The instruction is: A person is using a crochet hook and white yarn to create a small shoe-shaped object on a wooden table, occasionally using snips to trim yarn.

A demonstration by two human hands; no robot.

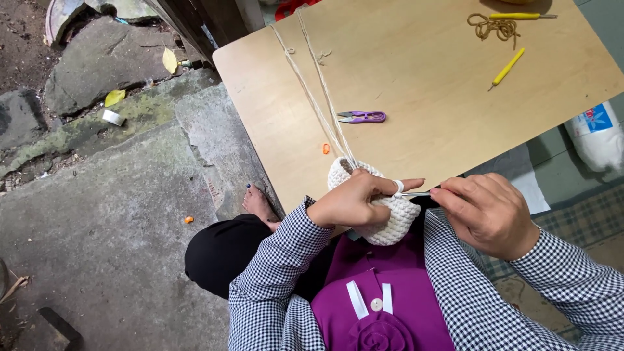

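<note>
L hand [351, 201] grips white crochet piece [383, 211] at worktop [416, 84] edge; R hand [487, 211] pinches hook [416, 194], tip hidden, prob. in stitches. 2 yarn strands [318, 97], 1 snips [362, 117], 2 yellow hooks [507, 67].

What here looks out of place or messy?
Little stands out. A small orange clip lies loose on the wooden table near the yarn strands, and a tangled bit of tan cord sits by the yellow tools.
</note>
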